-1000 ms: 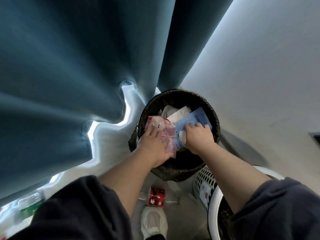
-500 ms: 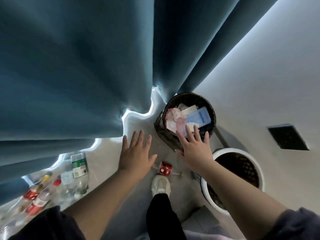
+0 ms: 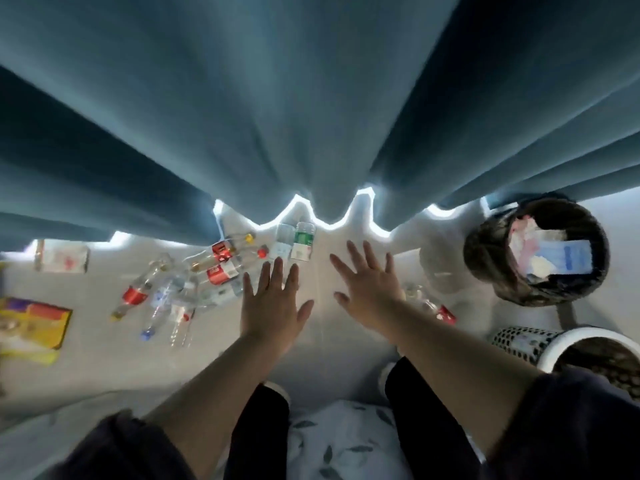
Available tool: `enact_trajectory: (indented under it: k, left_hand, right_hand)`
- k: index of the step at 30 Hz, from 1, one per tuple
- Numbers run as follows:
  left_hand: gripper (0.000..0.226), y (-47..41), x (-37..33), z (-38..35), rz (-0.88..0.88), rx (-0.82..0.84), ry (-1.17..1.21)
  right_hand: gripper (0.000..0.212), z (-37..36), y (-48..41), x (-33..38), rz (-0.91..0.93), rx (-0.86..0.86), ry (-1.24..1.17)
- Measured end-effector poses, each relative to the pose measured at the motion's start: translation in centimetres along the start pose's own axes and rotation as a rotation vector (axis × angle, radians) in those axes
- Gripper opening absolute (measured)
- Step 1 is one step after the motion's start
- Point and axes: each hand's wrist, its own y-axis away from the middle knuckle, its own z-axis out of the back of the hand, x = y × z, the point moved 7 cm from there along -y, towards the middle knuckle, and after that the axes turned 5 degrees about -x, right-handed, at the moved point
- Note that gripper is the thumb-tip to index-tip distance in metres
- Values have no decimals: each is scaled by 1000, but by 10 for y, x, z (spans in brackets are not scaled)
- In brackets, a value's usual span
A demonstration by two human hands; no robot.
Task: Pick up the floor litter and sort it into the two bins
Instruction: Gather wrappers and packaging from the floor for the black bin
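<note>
our left grip (image 3: 273, 306) is spread flat, fingers straight and apart, palm down over the pale floor (image 3: 104, 368), and it has hold of nothing. our right grip (image 3: 369, 285) is just beside it on the right, likewise splayed wide and empty, its fingers fanned toward the blue curtain (image 3: 311, 98). most of the litter lies left of and beyond the left grip. a loose heap of clear plastic bottles (image 3: 180, 299) with red and blue caps sprawls on the floor just left of it, and a red-labelled bottle (image 3: 223, 270) lies near its fingertips. just beyond those fingertips, by the curtain hem, we see a green-labelled bottle (image 3: 303, 241) side by side with another clear one. well to the left of both grips a yellow packet (image 3: 34, 323) lies flat at the frame edge, with a white packet (image 3: 62, 259) beyond it. close to the right grip's wrist, on its right, a small red piece (image 3: 446, 315) rests on the floor; we cannot tell what it is. well to the right of the right grip stands the dark woven bin (image 3: 485, 251), holding a blue packet (image 3: 568, 258) and pinkish wrappers (image 3: 523, 233). nearer us, also right of that grip, stands the white perforated bin (image 3: 519, 344), its contents too dark to make out.
</note>
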Motion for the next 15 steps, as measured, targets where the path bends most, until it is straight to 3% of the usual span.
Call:
enact_trajectory:
  k: [9, 15]
  left_hand:
    - [70, 134, 268, -50, 364, 160, 164]
    - [69, 209, 363, -66, 618, 258, 254]
  right_hand:
    - [68, 7, -22, 254, 198, 142, 20]
    - [68, 24, -33, 359, 418, 216, 131]
